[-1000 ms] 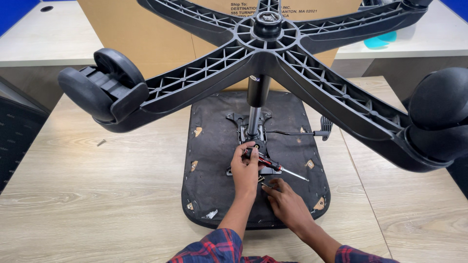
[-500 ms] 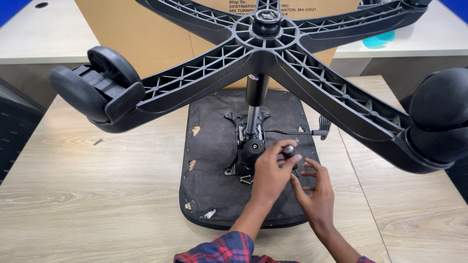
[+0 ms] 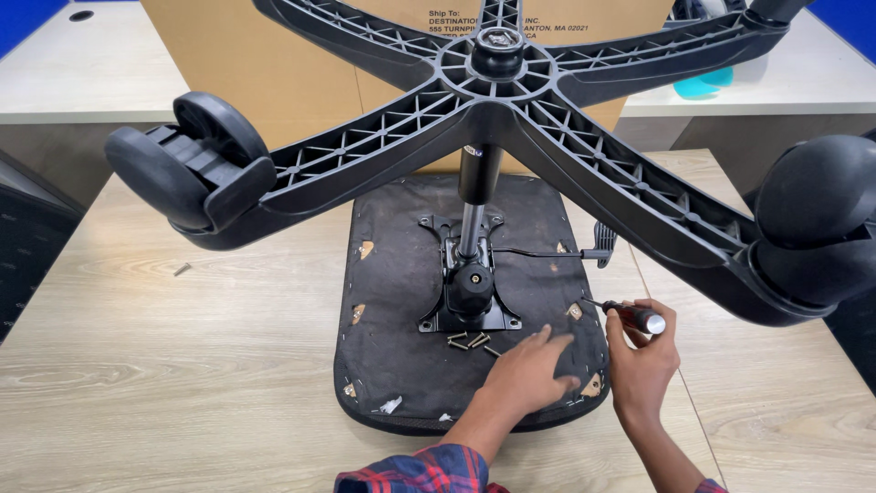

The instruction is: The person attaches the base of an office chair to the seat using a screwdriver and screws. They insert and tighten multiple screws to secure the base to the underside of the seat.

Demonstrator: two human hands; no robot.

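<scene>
Lightly, my right hand (image 3: 641,365) gripped the slim, stiff screwdriver (image 3: 630,315) by its handle; my left hand (image 3: 534,367) lay open by small, slippery-looking screws (image 3: 469,340).

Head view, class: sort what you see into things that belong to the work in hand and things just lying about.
In hand:
- upturned chair seat
- mounting plate
- loose screws
- screwdriver, held in the right hand
- left hand, flat on the seat
- star base with castors

Lying about:
- cardboard box
- turquoise object
- small bit on the table
</scene>
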